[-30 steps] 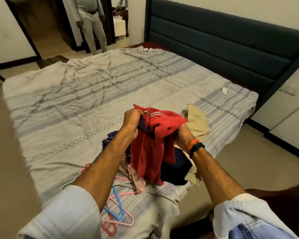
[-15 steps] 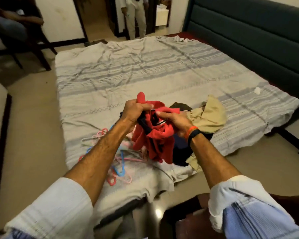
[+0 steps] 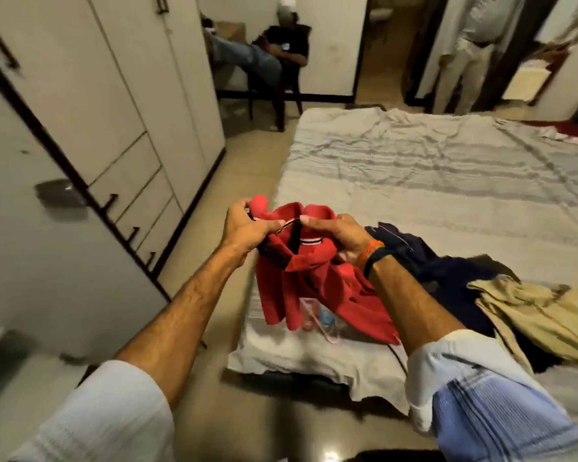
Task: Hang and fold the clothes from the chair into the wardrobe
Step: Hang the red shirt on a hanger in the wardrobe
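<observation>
Hands: left hand (image 3: 247,228) and right hand (image 3: 339,236) both pinch the red polo shirt (image 3: 314,281) at its collar, one at each side, fingers curled over the fabric.
Shirt: held up in the air above the near corner of the bed (image 3: 431,181), its body hanging loose and crumpled below the collar, not yet on a hanger nor folded.
Progress: early, I would judge; nothing looks hung or folded so far, and this shirt seems to be only at the stage of being straightened out.
Left to do: a dark navy garment (image 3: 447,271) and a khaki garment (image 3: 541,315) lie in a heap along the bed's near edge, to the right of the shirt, touching each other.
Hangers: pink and blue plastic hangers (image 3: 317,316) lie on the bed's near corner, partly hidden behind the hanging shirt.
Wardrobe: white wardrobe (image 3: 114,105) stands along the left wall with doors and drawers closed, so whatever it holds cannot be seen.
Chair: the clothes chair is not something I can make out.
</observation>
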Demonstrator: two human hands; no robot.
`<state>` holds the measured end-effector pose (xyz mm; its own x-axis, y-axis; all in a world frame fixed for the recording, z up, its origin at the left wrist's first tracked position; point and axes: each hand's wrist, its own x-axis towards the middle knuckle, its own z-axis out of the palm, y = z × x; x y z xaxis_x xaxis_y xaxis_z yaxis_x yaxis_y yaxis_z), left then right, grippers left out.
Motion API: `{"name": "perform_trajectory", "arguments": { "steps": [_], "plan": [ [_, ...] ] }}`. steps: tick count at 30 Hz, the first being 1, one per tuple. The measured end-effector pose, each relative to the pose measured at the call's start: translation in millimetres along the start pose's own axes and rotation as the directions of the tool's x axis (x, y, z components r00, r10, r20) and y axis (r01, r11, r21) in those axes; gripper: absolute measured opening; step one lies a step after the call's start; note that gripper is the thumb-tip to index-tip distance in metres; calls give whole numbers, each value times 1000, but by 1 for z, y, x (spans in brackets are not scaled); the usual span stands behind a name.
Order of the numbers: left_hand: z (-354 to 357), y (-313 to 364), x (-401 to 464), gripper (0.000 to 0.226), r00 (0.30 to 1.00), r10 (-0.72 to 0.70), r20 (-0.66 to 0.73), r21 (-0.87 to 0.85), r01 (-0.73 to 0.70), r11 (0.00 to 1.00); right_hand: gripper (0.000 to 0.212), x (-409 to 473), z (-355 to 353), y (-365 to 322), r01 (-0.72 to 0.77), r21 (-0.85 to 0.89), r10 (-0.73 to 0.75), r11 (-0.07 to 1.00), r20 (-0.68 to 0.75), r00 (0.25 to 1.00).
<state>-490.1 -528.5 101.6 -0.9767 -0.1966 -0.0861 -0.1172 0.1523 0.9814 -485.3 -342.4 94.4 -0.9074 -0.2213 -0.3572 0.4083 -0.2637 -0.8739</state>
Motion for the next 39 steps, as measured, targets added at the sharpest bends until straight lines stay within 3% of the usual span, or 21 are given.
{"name": "perform_trajectory", "arguments": {
  "steps": [3,6,11,14,17,21,23,26,28,30,31,33,35,39],
  "plan": [
    [-50,-2,-11,54,996,31,-83,-11,-32,999,14,14,50,1,-49,-264,72,963,80,994],
    [-99,2,-27,48,981,51,-186,-21,-56,998,22,27,104,8,-17,-381,39,924,50,998],
    [-186,-6,-46,49,936,52,-347,-3,-57,998,16,35,178,16,-8,-221,56,975,214,975],
    [-231,-21,-61,62,904,-19,-426,54,47,997,19,31,216,24,-31,-133,73,991,322,944],
    [-272,-36,-75,69,855,-99,-509,150,202,968,18,22,254,33,13,-164,50,986,379,924],
    [-311,-45,-92,74,783,-212,-584,273,436,858,17,16,298,45,128,-208,-3,970,512,859],
    [-324,-43,-100,94,734,-276,-621,277,535,798,14,15,314,46,174,-199,-19,964,605,796],
    [-338,-45,-107,117,652,-320,-688,311,662,681,31,16,333,42,242,-214,-6,946,738,674],
    [-343,-48,-114,110,659,-319,-681,424,710,563,46,17,344,39,296,-239,13,925,796,605],
    [-346,-50,-117,79,717,-307,-626,548,684,482,58,16,353,36,351,-250,20,902,837,547],
    [-346,-50,-118,59,747,-291,-597,580,653,487,59,17,356,34,377,-254,21,891,852,523],
    [-347,-54,-119,32,760,-257,-597,523,612,593,46,26,363,33,439,-279,27,854,867,498],
    [-346,-57,-121,24,707,-242,-665,357,585,728,31,40,368,37,543,-353,17,762,849,528],
    [-347,-51,-128,27,567,-159,-808,167,480,861,41,65,372,54,645,-558,-3,522,756,655]
  ]
}}
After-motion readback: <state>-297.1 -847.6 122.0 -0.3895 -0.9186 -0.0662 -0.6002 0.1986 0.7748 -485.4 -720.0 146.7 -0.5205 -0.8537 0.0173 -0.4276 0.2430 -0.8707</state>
